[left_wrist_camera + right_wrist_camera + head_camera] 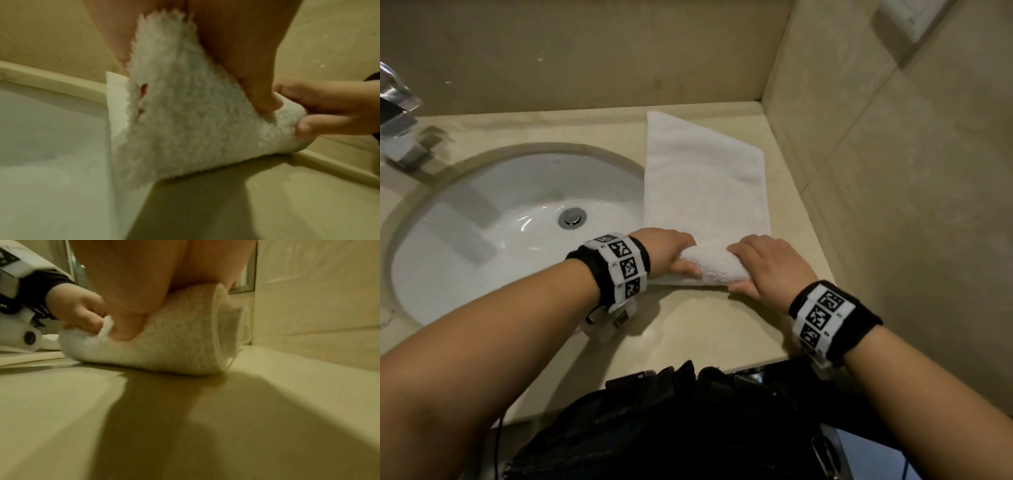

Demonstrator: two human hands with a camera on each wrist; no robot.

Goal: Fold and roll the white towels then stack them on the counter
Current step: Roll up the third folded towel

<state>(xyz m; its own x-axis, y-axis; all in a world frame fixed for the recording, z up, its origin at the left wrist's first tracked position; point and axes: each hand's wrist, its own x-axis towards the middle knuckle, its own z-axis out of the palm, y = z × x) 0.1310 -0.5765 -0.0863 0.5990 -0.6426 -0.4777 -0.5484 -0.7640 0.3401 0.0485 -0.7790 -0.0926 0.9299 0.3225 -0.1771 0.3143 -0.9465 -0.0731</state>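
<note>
While the white towel [705, 178] lies folded on the beige counter [688, 325] right of the sink [493, 219], left hand [671, 251] and right hand [767, 267] curl fingers round its rolled near end.

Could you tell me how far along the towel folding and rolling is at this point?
Done: the white towel lies folded in a strip on the counter. In hand: the left hand and right hand grip its rolled near end. Left: rolling the rest and stacking; no finished rolls show.
</note>
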